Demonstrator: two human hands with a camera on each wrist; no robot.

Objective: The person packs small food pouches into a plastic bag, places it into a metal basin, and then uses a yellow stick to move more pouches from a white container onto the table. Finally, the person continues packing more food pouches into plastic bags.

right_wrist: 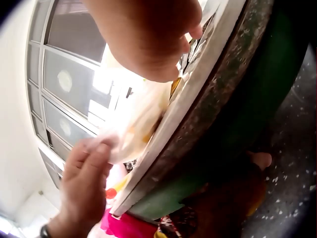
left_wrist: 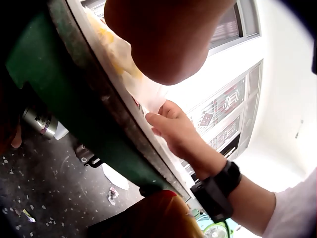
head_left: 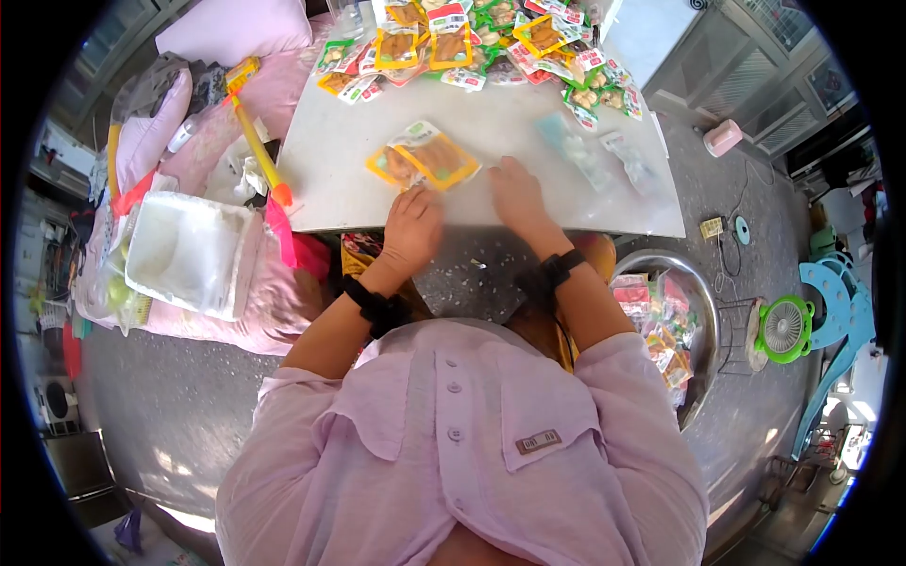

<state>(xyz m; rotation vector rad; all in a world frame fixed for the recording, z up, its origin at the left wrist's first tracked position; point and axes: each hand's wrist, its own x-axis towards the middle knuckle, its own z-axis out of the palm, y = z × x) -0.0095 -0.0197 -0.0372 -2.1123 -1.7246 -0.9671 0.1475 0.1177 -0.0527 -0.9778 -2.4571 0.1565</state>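
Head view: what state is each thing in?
Front packets: overlapping; whether sealed, unclear
Left hand: seemingly pinching packets' near edge
Right hand: beside packets; grip unclear
Pile: loosely heaped
Foam box: open
Basin: holding more packets
Fan: whether running, unclear

My left hand (left_wrist: 163, 42) fills the top of the view, close and dark, its fingers out of sight. Beyond it, the curled thumb and fingers of my right hand (left_wrist: 177, 135) pinch the end of a translucent plastic packet with yellow patches (left_wrist: 115, 48), just above the edge of a pale-topped table with a green side (left_wrist: 94, 114). A black strap with a boxy device (left_wrist: 218, 191) circles my right wrist. Below, a silver metal cup with dark markings (left_wrist: 39, 122) stands near a dark-handled metal mug (left_wrist: 85, 153) by the grey speckled floor (left_wrist: 59, 198).
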